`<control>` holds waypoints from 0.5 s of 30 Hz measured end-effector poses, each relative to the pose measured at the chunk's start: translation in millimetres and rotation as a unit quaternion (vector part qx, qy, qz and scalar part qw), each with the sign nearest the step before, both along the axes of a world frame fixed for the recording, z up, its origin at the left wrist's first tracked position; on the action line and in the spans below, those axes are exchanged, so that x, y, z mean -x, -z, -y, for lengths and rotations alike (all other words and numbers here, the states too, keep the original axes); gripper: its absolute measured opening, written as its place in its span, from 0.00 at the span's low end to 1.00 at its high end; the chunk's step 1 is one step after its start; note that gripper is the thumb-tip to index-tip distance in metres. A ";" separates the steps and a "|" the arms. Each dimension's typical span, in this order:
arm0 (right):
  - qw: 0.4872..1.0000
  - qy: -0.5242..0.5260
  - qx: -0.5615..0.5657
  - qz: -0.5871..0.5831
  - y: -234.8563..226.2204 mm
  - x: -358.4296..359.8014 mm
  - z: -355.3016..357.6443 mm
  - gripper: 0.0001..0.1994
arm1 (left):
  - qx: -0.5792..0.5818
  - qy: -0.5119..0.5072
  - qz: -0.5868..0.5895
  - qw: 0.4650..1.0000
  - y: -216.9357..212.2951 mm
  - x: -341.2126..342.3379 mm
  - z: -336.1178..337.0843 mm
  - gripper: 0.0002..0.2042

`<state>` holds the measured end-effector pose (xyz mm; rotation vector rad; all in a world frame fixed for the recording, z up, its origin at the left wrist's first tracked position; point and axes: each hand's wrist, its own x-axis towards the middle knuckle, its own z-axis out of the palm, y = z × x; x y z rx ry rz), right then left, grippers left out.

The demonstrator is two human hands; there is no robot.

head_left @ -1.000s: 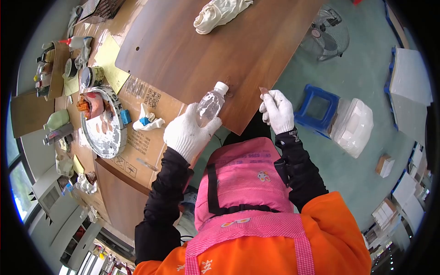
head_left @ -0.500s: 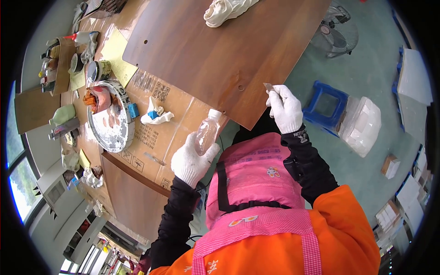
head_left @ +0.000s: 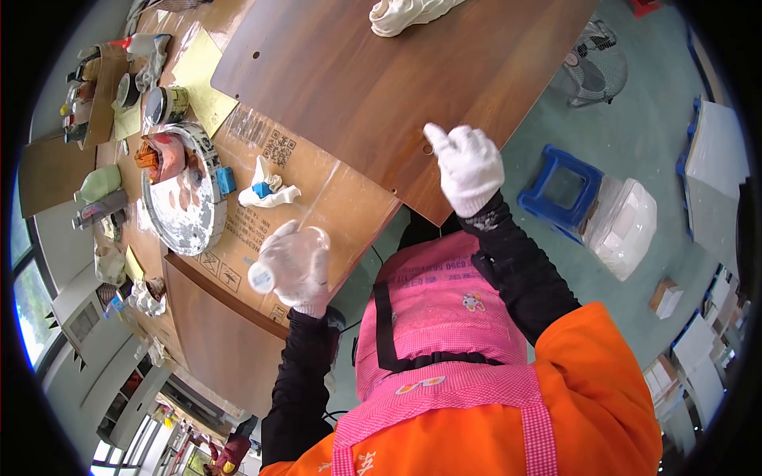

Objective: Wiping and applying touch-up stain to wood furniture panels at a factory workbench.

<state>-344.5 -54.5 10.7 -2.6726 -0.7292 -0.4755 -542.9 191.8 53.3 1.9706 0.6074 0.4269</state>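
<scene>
In my white-gloved left hand (head_left: 292,274) is a clear plastic bottle (head_left: 314,244), tipped so that its white cap (head_left: 261,278) points to the lower left. The hand hovers over the cardboard-covered table. My gloved right hand (head_left: 471,170) lies over the near corner of a brown wood-grain panel (head_left: 357,87). Its index finger reaches out to the panel beside a small round hole (head_left: 428,148); the other fingers are curled, and whatever they hold is hidden.
Left of the panel are a paint-smeared round lid (head_left: 178,218), a blue block (head_left: 261,190) on a white cloth (head_left: 278,198), and a tin (head_left: 167,105). A bundled cloth (head_left: 409,14) rests on the panel. On the floor at right stand a blue stool (head_left: 548,198) and a fan (head_left: 595,71).
My left hand has moved left and turned the bottle from upright to cap-down. My right hand has shifted left onto the panel, and the small flat blade at its fingertips no longer shows.
</scene>
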 end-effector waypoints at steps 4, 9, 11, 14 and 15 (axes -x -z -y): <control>0.999 -0.029 -0.013 -0.001 1.6 -1.1 7.9 0.15 | -0.006 -0.052 0.066 0.996 26.6 5.6 -19.1 0.37; 0.999 -0.032 -0.003 0.009 10.8 -11.1 9.3 0.16 | -0.040 -0.032 0.026 0.998 64.2 22.6 -42.5 0.35; 0.995 -0.092 -0.004 -0.022 2.3 0.5 6.2 0.16 | -0.138 0.011 -0.031 0.990 68.3 19.1 -43.9 0.33; 0.999 0.022 -0.035 0.014 4.4 -20.6 12.6 0.18 | -0.111 -0.007 -0.024 0.993 66.7 14.0 -38.8 0.32; 0.999 0.019 -0.035 0.014 5.0 -18.6 10.8 0.18 | -0.134 0.003 -0.046 0.990 66.3 14.1 -41.7 0.32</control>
